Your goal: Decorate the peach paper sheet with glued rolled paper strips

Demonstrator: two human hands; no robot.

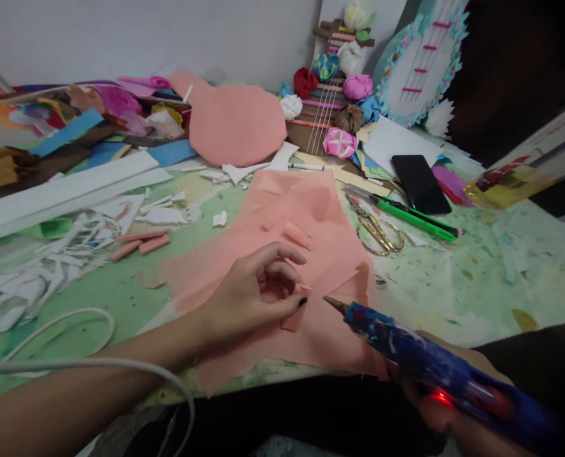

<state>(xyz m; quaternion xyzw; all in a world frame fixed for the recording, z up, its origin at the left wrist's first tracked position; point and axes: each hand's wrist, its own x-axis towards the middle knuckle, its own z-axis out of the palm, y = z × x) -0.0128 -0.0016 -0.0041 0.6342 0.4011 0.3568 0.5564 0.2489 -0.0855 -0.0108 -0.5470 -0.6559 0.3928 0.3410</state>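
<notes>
My left hand (258,285) pinches a small piece of salmon-pink paper (302,289) between thumb and fingertips, just above a large sheet of the same salmon paper (330,254). In my right hand (458,393) is a blue hot glue gun (406,343) with a red light glowing on it. Its metal nozzle points left, a short gap away from the pinched piece. Another small salmon strip (292,319) lies under my left thumb. Farther up the sheet rests a rolled or folded salmon piece (298,235).
Gold-handled scissors (380,235), a green utility knife (416,217) and a black phone (421,184) lie right. White scraps (39,273) and salmon rolls (140,244) lie left. A salmon-covered rounded shape (237,124) and a flower-decorated stringed model (327,95) stand behind. A white cable (120,363) crosses my left forearm.
</notes>
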